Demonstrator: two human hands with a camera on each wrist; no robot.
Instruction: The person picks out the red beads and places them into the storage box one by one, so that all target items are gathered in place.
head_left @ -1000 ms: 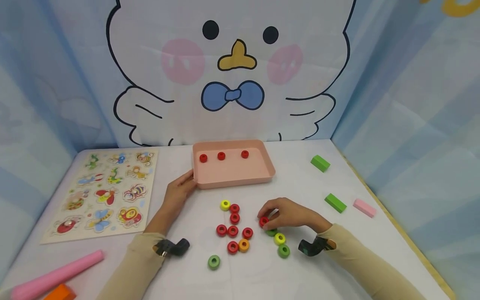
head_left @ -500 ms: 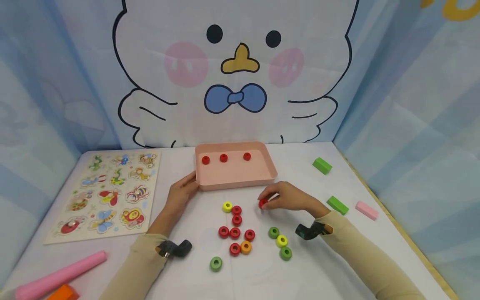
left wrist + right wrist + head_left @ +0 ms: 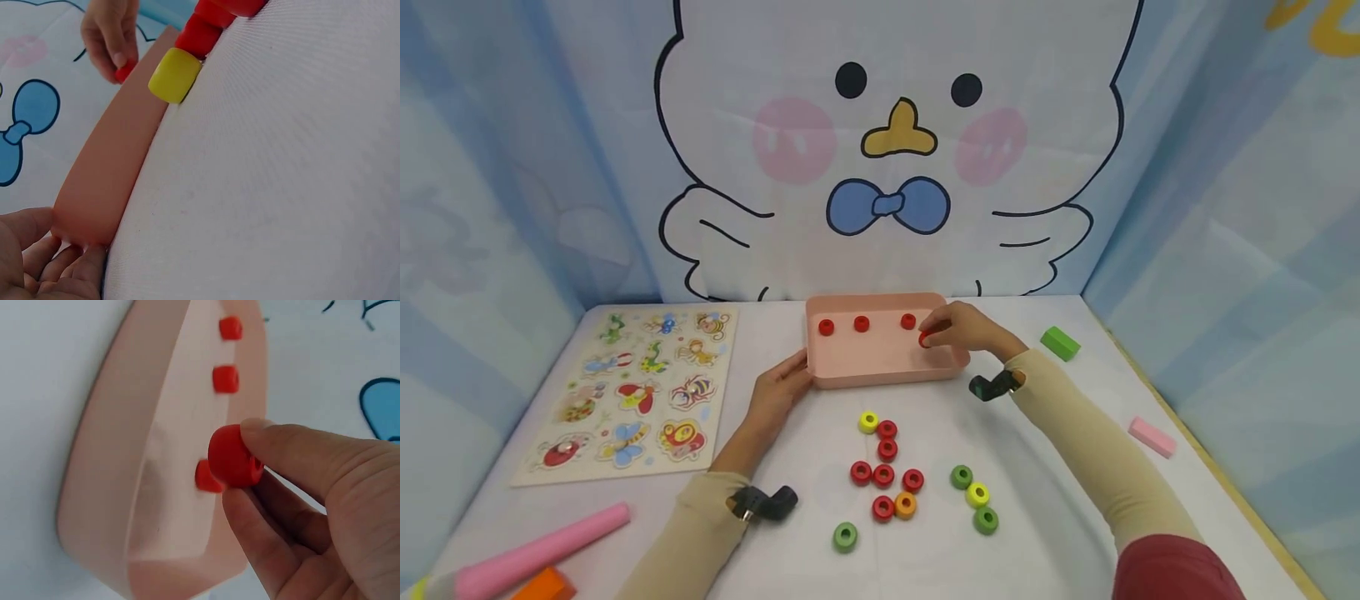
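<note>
Right wrist view: right hand pinches red bead above tray, near right edge. Left hand grips near-left corner. Lower bead fully before release.

Inside the tray, the near-left floor lies free; red beads line its far side, loose beads obstruct the desk before it.

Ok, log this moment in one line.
Right grip: pinching red bead over tray | left grip: holding tray's near-left corner | in tray: three red beads
</note>
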